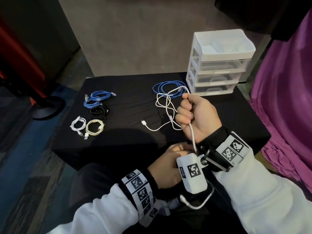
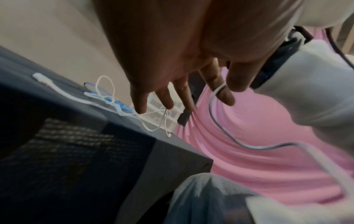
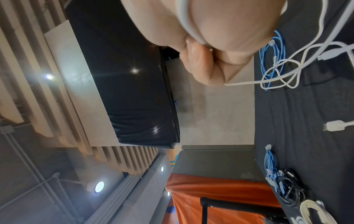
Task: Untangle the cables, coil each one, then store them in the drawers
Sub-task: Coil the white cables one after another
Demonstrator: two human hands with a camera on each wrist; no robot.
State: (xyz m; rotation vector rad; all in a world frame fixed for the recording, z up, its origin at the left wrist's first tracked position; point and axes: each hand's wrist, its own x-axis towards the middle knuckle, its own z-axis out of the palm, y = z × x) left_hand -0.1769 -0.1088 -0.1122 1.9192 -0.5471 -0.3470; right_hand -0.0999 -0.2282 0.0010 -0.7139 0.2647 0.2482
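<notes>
Right hand is fisting round the white cable above the table's near right part; left hand is sitting lower at the near edge, partly hidden behind the wrist camera, taking the cable's lower end. Four coils are lying done toward the left edge: blue coil, black coil, white coil, cream coil. A loose blue cable is tangling with white strands by the drawer unit at the far right corner; drawers all closed, nothing stored yet by my read. Left wrist: fingers mostly straight, cable pinched between two. Right wrist: fist closed, cable exiting toward the tangle.
</notes>
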